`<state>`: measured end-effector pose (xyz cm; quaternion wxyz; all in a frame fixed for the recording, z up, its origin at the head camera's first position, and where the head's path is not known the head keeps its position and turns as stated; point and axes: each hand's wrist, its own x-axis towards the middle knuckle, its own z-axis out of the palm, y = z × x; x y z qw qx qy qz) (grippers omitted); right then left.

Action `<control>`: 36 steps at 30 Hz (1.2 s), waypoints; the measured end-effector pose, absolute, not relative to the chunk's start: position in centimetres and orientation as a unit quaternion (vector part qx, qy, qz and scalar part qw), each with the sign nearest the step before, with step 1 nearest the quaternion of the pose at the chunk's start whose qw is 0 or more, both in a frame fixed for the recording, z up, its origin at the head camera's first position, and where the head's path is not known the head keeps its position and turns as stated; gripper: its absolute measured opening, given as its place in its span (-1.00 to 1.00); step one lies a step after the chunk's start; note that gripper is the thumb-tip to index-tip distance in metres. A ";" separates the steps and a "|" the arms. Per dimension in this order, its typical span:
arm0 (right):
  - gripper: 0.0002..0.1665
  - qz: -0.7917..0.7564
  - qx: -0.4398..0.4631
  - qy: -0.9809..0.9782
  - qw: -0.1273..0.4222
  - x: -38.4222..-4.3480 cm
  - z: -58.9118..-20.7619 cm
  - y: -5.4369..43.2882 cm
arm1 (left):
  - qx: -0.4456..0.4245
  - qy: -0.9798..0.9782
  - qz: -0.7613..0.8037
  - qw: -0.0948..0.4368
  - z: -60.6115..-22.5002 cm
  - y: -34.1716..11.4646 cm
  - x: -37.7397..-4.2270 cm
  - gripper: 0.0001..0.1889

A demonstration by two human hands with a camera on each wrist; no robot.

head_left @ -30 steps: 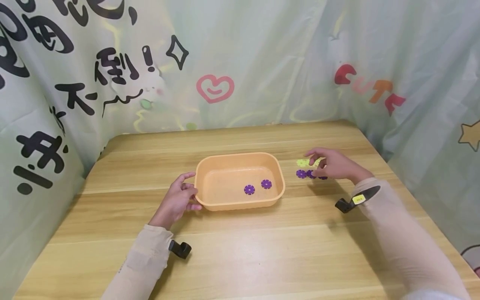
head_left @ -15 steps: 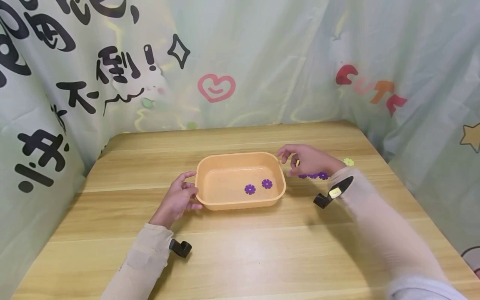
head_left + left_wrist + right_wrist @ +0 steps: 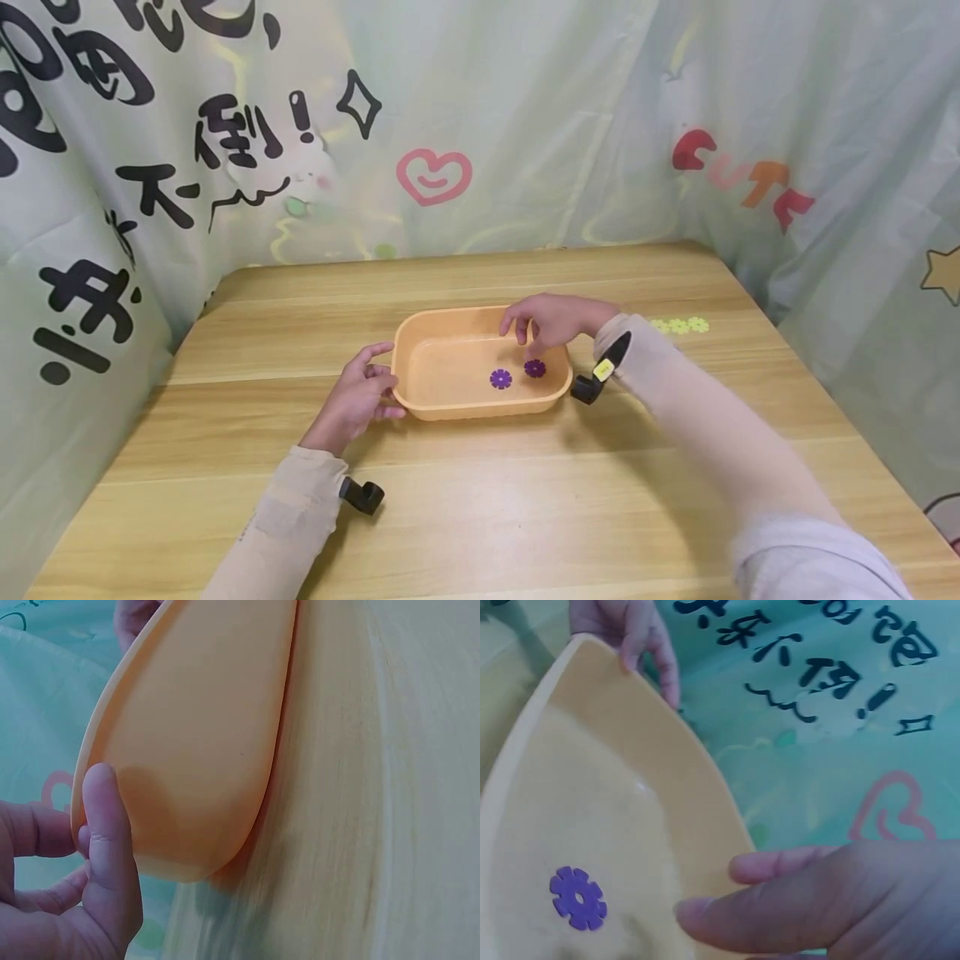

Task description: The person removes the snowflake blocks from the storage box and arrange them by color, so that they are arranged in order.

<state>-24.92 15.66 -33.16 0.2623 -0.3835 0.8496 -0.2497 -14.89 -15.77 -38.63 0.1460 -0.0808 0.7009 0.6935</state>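
My left hand (image 3: 356, 402) grips the left end of an orange plastic tray (image 3: 442, 412), its thumb inside the rim and fingers outside in the left wrist view. Inside the tray lie two purple notched snowflake discs, a left disc (image 3: 501, 379) and a right disc (image 3: 535, 368). Above the tray's right end hovers my right hand (image 3: 555, 318), fingers bent downward and fingertips close over the right disc. The right wrist view shows its thumb (image 3: 720, 919) near the inner wall and one purple disc farther along the floor. I cannot tell whether those fingers hold anything.
Several yellow snowflake discs (image 3: 678, 326) lie in a row on the wooden table (image 3: 480, 500), right of the tray and behind the right forearm. A printed curtain (image 3: 525, 125) hangs along the back and sides. Each wrist wears a small black camera.
My right hand has moved left from the discs on the table to over the tray. The purple discs on the table are now hidden behind the arm. The left hand stays on the tray.
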 end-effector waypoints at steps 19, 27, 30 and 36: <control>-0.60 -0.202 -0.320 0.817 0.434 -27.9 -36.7 9.5 | -0.082 0.708 0.685 0.151 -38.9 -16.0 -14.8 -0.34; -0.70 -0.217 -0.350 0.819 0.399 -28.4 -37.8 9.1 | -0.076 0.707 0.687 0.150 -38.8 -15.9 -14.9 -0.34; -0.75 -0.225 -0.362 0.823 0.375 -28.6 -38.1 8.9 | -0.076 0.706 0.688 0.147 -38.8 -15.9 -15.0 -0.34; -0.62 -0.235 -0.379 0.820 0.358 -28.7 -38.3 9.0 | -0.078 0.707 0.688 0.146 -38.7 -16.0 -15.0 -0.34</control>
